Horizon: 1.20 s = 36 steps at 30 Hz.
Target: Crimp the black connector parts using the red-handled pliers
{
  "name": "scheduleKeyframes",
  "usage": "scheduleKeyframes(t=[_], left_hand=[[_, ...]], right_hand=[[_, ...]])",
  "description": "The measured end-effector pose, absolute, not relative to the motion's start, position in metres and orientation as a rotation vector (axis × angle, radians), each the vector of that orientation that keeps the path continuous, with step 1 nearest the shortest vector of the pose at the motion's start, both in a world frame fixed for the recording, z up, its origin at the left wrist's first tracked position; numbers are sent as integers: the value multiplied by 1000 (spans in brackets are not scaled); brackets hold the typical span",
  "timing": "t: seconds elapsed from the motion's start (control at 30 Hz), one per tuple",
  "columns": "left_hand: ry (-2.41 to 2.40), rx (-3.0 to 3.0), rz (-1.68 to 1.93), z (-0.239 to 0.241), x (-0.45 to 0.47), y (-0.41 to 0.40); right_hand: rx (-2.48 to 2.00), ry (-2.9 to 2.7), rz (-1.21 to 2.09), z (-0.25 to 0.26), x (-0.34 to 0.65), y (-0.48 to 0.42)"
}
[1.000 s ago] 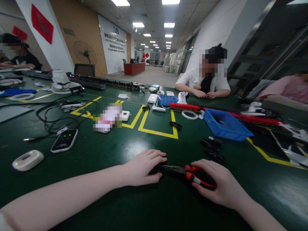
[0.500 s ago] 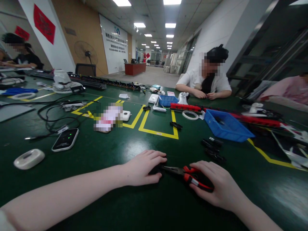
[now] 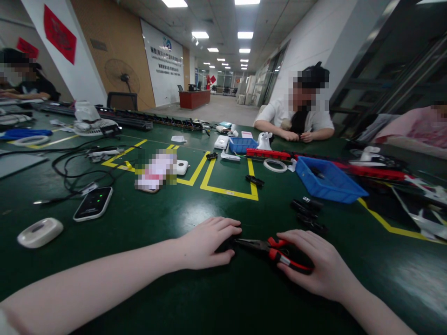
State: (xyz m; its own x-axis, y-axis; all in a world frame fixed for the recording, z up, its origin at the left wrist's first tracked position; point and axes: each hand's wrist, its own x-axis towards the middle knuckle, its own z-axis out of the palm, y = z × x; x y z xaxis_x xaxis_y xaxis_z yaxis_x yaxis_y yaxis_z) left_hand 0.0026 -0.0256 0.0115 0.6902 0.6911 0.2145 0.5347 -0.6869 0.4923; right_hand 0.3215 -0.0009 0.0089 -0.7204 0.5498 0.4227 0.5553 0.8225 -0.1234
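My left hand (image 3: pixel 209 244) rests on the green table with its fingers and thumb closed around a small black part (image 3: pixel 228 244). Most of that part is hidden by the fingers, so its kind is unclear. My right hand (image 3: pixel 323 267) grips needle-nose pliers (image 3: pixel 275 251) by their red and black handles. The jaws point left, with the tip at or very near the black part; whether it bites on it I cannot tell. Beyond my right hand lie several small black pieces (image 3: pixel 307 213) in a loose group.
Right of centre stands a blue bin (image 3: pixel 328 181), with a red rail (image 3: pixel 268 153) behind it. A phone (image 3: pixel 155 172), a black-faced device (image 3: pixel 93 204), a white oval case (image 3: pixel 40 232) and black cables (image 3: pixel 70 167) lie to the left. A person in white (image 3: pixel 296 116) sits opposite.
The pliers and my right hand have shifted very slightly right. My left hand stays in place around the black part. The background has slid a little left as the camera turned.
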Motion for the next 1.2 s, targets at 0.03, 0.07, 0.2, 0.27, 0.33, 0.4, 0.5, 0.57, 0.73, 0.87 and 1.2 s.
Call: scheduleKeyframes(t=[0.03,0.07,0.2,0.27,0.33,0.4,0.5,0.57,0.73,0.87,1.2], left_hand=[[957,2508,545,11,3,-26],[960,2507,545,11,3,-26],[962,2499,556,11,3,-26],[956,2496,571,11,3,-26],[944,2498,583,10,3,-26],[939,2503,582,10,3,-26],[947,2501,567,10,3,-25],[947,2494,567,10,3,-25],[942,2492,571,10,3,-25],[951,2493,569,13,3,-27],[964,2502,503,13,2,-24]], right_hand=[[-831,-2547,-3,8,321,-1],[-846,-2528,14,8,321,-1],[-877,-2470,52,6,317,-2],[-857,-2480,56,6,315,-2],[-854,-2475,70,7,313,-4],[-871,-2453,89,8,312,-5],[-877,-2449,96,8,311,-7],[-876,-2449,84,8,310,-7],[-876,-2456,82,8,311,-6],[-890,-2470,97,9,313,-5],[-856,-2514,71,14,314,-4]])
